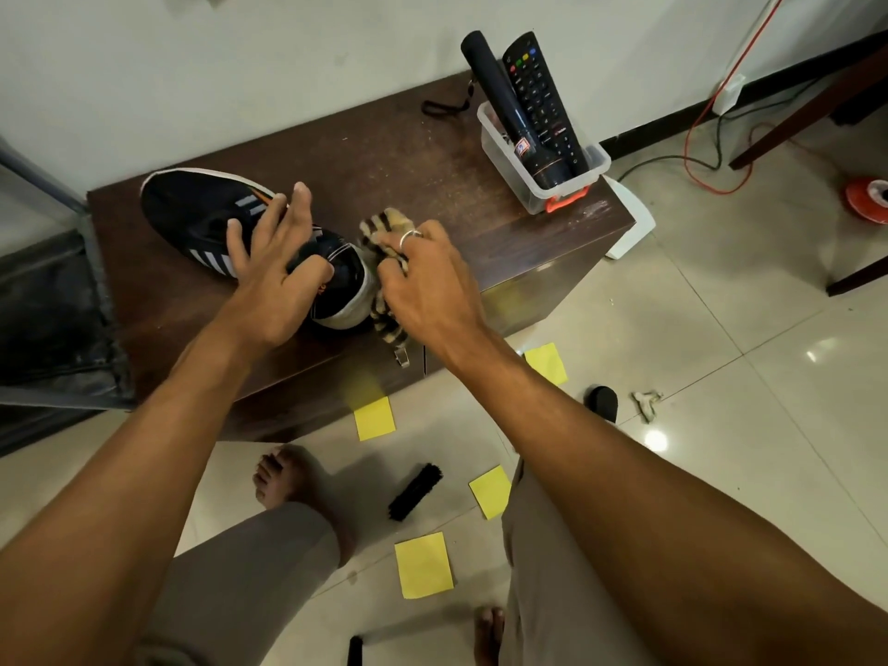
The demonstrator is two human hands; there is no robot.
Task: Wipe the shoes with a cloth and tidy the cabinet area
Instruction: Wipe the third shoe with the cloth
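Observation:
A black sneaker (192, 209) with white side stripes lies on the dark wooden cabinet (408, 151), toe to the far left and heel near me. My left hand (274, 276) rests on its upper with the fingers spread straight and the thumb hooked into the shoe's opening. A striped beige and black cloth (384, 324) is pressed against the white heel. My right hand (423, 271), wearing a ring, grips that cloth bunched in its curled fingers.
A clear plastic bin (528, 175) at the cabinet's right end holds a remote and a black torch. On the tiled floor lie several yellow notes (423, 564), a black brush (415, 490), a small rag (646, 401) and cables (696, 151). My bare feet stand below.

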